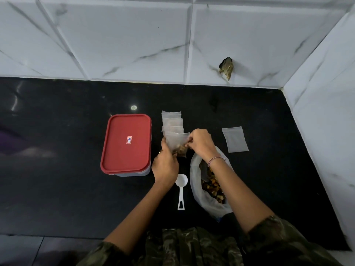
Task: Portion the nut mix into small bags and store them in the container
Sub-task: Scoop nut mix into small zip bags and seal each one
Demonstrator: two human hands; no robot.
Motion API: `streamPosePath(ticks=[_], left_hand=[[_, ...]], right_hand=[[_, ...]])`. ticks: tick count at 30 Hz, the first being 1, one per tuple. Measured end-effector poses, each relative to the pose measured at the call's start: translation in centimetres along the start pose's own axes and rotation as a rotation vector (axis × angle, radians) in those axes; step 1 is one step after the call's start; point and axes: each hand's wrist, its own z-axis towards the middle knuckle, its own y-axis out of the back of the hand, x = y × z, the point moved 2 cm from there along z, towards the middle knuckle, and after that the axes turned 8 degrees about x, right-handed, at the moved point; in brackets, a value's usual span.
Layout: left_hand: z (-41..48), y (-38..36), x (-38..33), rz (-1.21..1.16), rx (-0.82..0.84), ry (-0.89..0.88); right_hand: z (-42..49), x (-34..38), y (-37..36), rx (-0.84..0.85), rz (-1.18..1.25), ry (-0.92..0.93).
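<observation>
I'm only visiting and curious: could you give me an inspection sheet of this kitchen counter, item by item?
Surface: glossy black countertop, showing light reflections.
Job's things: container with its red lid on; row of small bags overlapping behind the hands; flat empty bag on the right; large bag of nut mix lying open; white scoop lying empty beside it.
Clutter: nothing seen.
Hands: left hand grips the partly filled bag from the side; right hand pinches its top edge.
Cables: nothing seen.
Surroundings: white marble-look wall tiles, with a dark broken hole in one.
</observation>
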Motion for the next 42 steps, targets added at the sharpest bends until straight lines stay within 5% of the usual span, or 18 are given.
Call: streamPosePath(ticks=[7, 16, 21, 25, 28, 32, 42], left_hand=[[0.1, -0.2, 1.0, 0.184, 0.049, 0.029], [-0.6, -1.9, 1.4, 0.543, -0.089, -0.200], [0.6, -2.7, 1.3, 0.576, 0.036, -0.265], [1.5, -3.2, 1.7, 0.598, 0.130, -0.224], [1.8, -3.0, 1.7, 0.653, 0.167, -0.215], [2.4, -2.7, 1.4, 0.688, 0.235, -0.228], [2.3, -2.0, 1.0, 0.559, 0.252, -0.248]], right_hand=[[0.2, 1.1, -0.7, 0.033, -0.093, -0.038], [0.5, 0.7, -1.0, -0.042, -0.016, -0.056], [0.4, 0.8, -0.8, -0.070, -0.001, -0.072], [-1.3, 1.8, -0.7, -0.247, -0.168, 0.185], [-2.3, 2.7, -2.3, -0.138, -0.339, 0.345], [-1.9, 2.7, -3.9, 0.040, -0.474, 0.269], [-1.1, 2.4, -3.3, 0.139, -0.406, 0.250]])
